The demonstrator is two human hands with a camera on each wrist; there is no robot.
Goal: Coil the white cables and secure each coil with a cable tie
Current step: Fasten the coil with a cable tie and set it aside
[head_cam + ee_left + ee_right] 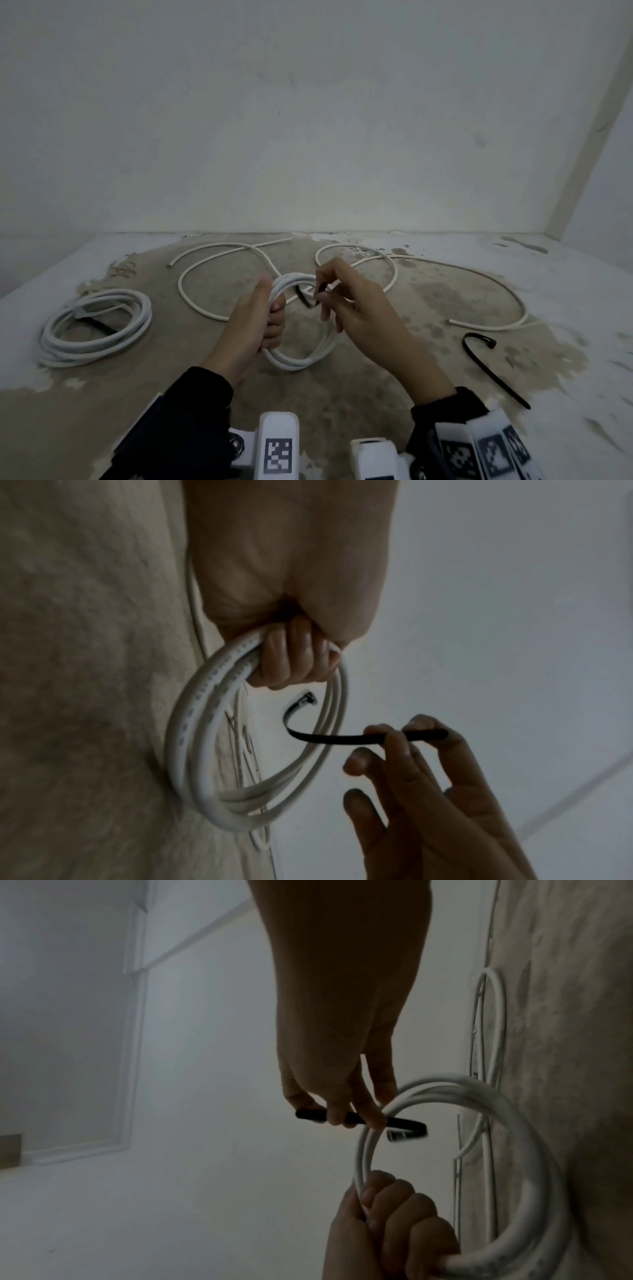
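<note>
My left hand (270, 315) grips a white cable coil (301, 361) by its left side and holds it upright above the floor; in the left wrist view the fingers (294, 656) curl round the coil (192, 739). My right hand (329, 298) pinches a black cable tie (305, 298) between thumb and fingers. The tie (329, 737) passes through the coil's opening, its head end curled inside the ring. In the right wrist view the tie (404, 1123) crosses the coil's strands (514, 1123).
A finished white coil (96, 329) with a tie lies on the floor at left. Loose white cables (219, 274) (479, 284) sprawl behind the hands. Another black cable tie (489, 370) lies on the floor at right. A wall (308, 120) rises close behind.
</note>
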